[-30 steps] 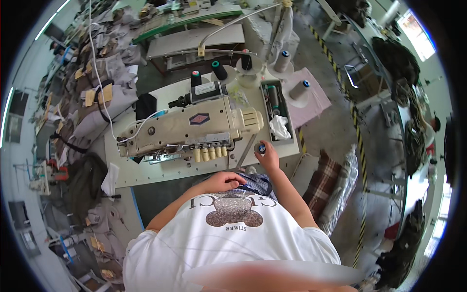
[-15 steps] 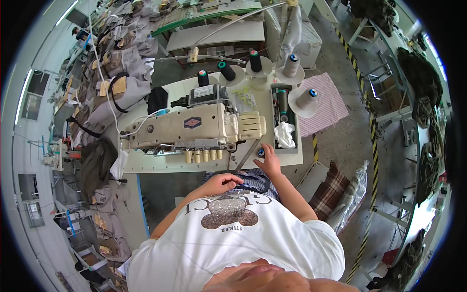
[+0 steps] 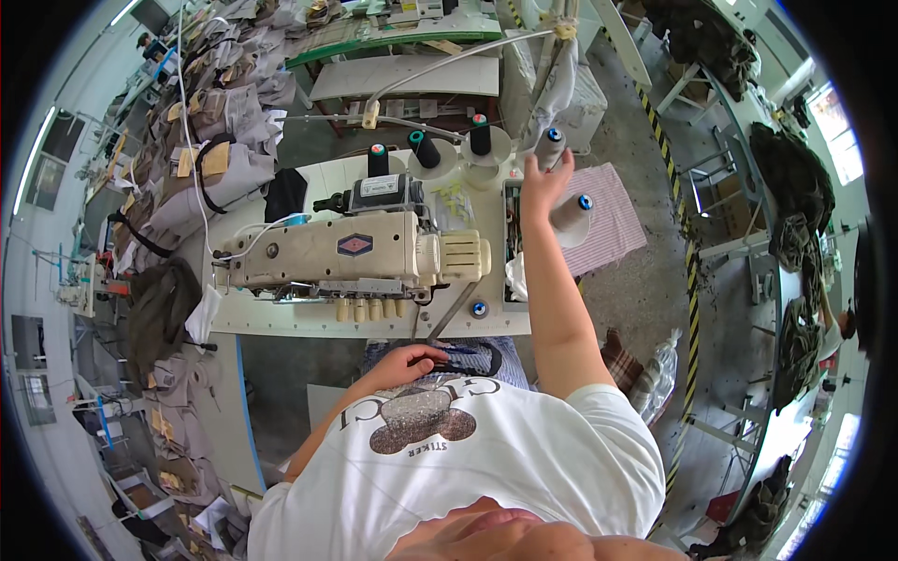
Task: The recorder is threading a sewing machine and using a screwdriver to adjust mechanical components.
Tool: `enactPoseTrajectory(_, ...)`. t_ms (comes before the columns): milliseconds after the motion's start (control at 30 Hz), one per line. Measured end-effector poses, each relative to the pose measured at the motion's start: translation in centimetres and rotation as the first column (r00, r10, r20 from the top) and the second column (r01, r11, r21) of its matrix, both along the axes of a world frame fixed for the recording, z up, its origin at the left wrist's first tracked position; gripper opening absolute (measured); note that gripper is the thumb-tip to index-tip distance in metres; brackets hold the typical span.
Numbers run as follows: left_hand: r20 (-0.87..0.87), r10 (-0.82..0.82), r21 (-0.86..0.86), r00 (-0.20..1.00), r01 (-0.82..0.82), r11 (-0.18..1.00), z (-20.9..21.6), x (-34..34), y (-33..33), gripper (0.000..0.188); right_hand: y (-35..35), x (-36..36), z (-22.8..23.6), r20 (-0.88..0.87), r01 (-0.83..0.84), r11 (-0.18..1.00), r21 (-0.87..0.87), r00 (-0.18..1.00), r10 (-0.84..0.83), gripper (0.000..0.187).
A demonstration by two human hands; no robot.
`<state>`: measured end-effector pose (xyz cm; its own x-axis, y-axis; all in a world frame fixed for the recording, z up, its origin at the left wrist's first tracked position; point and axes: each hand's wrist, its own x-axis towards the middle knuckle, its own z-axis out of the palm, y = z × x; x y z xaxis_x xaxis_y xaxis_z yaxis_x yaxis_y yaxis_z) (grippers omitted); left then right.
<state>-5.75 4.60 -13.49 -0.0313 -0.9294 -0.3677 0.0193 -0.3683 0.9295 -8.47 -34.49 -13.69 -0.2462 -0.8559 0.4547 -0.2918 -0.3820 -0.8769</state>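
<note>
My right arm is stretched forward across the table's right side. My right hand (image 3: 545, 187) has its thumb and fingers around the lower part of a grey thread cone (image 3: 552, 142) with a blue top; the palm side is hidden. Low by my lap, my left hand (image 3: 412, 363) rests loosely beside a striped cloth with a dark band (image 3: 482, 357), its fingers extended and nothing visible in them. A small spool with a blue centre (image 3: 480, 309) stands near the table's front edge, right of the beige sewing machine (image 3: 327, 251).
Another grey thread cone (image 3: 572, 213) stands on a white disc to the right, beside a pink striped cloth (image 3: 608, 220). Black thread cones (image 3: 424, 148) stand behind the machine. A grey tray (image 3: 512, 201) lies partly under my right forearm. A thread stand arm (image 3: 449, 61) crosses above.
My right hand has left the small spool by the front edge and moved forward to the grey thread cone at the back. My left hand has barely moved. The view has shifted slightly.
</note>
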Motion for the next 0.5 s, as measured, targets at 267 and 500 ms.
enactPoseTrajectory(267,-0.083,0.163,0.033,0.983,-0.161,0.986,-0.4,-0.3,2.0,0.046,-6.4,2.0,-2.1,0.230,-0.165,0.976,0.144,0.965,0.129,0.058)
enactPoseTrajectory(500,-0.049,0.167,-0.040,0.985,-0.169,0.985,-1.3,0.2,1.8,0.039,-6.6,1.3,-3.9,0.139,-0.166,0.985,0.048,0.978,0.158,0.048)
